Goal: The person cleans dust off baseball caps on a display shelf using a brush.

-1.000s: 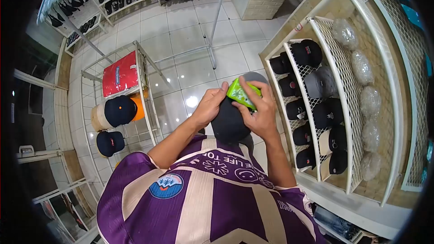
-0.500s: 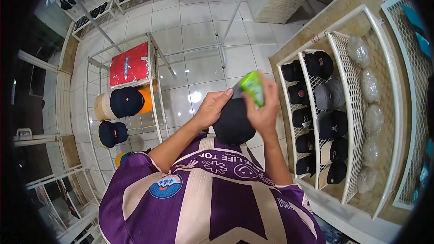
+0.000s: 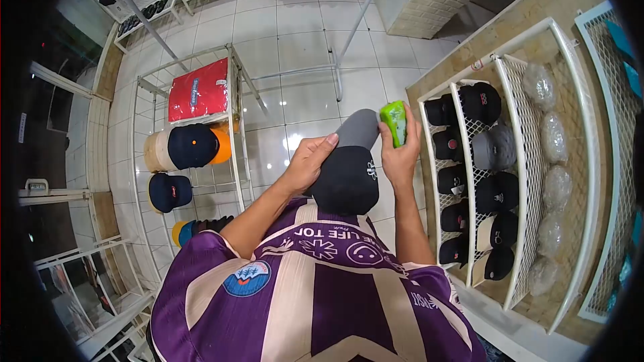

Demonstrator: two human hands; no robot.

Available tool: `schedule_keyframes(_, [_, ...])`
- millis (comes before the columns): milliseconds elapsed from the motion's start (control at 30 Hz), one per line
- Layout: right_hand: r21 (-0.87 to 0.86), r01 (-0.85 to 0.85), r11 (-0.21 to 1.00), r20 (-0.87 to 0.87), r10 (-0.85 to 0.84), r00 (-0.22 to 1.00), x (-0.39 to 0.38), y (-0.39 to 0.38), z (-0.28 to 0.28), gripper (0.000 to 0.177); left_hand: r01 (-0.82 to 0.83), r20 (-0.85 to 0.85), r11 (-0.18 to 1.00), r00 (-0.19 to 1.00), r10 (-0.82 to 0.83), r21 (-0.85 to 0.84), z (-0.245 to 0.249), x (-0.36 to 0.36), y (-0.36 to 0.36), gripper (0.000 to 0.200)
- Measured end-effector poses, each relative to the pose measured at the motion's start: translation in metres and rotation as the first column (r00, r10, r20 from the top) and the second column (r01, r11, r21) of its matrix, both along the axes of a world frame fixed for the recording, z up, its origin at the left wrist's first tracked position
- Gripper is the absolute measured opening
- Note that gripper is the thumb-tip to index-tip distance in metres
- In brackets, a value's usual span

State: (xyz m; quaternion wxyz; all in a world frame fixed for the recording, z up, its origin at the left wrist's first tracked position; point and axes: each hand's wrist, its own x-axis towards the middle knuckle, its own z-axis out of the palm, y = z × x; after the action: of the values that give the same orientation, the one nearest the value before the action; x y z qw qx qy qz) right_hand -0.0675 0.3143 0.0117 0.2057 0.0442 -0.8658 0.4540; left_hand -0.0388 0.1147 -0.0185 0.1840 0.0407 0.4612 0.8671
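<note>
A cap (image 3: 347, 184) with a black crown and a grey brim is held in front of my chest, its brim pointing away from me. My left hand (image 3: 310, 163) is closed on its left side, thumb lying on top where brim meets crown. A small white emblem shows on the crown's right side. Just right of the brim, my right hand (image 3: 401, 154) grips a small bright-green block-like object (image 3: 394, 124) with a paler face; I cannot tell its exact kind. The green object stands close to the brim's edge.
On the right, a white mesh rack (image 3: 513, 181) bears rows of caps and plastic-wrapped bundles. A white wire shelf (image 3: 235, 87) on the left carries a red packaged garment (image 3: 199, 90) and several caps (image 3: 192, 147). Beyond lies a tiled floor (image 3: 302, 60) with a metal stand.
My right hand and the green object have moved right, off the cap. More of the grey brim and the white emblem now show. The left hand keeps its hold.
</note>
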Motion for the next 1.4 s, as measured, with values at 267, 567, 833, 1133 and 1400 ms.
schedule_keyframes(267, [-0.095, -0.069, 0.993, -0.004, 0.069, 0.998, 0.001, -0.003, -0.004, 0.062, -0.027, 0.046, 1.0, 0.999, 0.027, -0.016, 0.006, -0.003, -0.002, 0.04])
schedule_keyframes(567, [-0.179, 0.026, 0.984, 0.012, -0.024, 1.0, -0.008, 0.003, -0.022, 0.062, -0.057, 0.069, 0.995, 0.996, 0.063, -0.085, 0.002, -0.008, -0.005, 0.04])
schedule_keyframes(833, [-0.063, -0.156, 0.986, -0.064, 0.152, 0.986, 0.004, 0.006, -0.005, 0.06, -0.032, 0.093, 0.996, 0.995, 0.04, -0.085, -0.003, -0.013, 0.001, 0.042])
schedule_keyframes(1133, [-0.061, -0.213, 0.975, -0.101, 0.207, 0.973, 0.004, 0.002, 0.004, 0.061, 0.011, 0.049, 0.993, 0.999, -0.005, -0.114, -0.007, -0.013, 0.004, 0.043])
schedule_keyframes(1400, [0.126, -0.32, 0.939, -0.063, 0.329, 0.942, 0.02, -0.005, 0.025, 0.059, -0.026, 0.077, 0.995, 0.996, 0.033, -0.095, 0.004, -0.009, 0.011, 0.041])
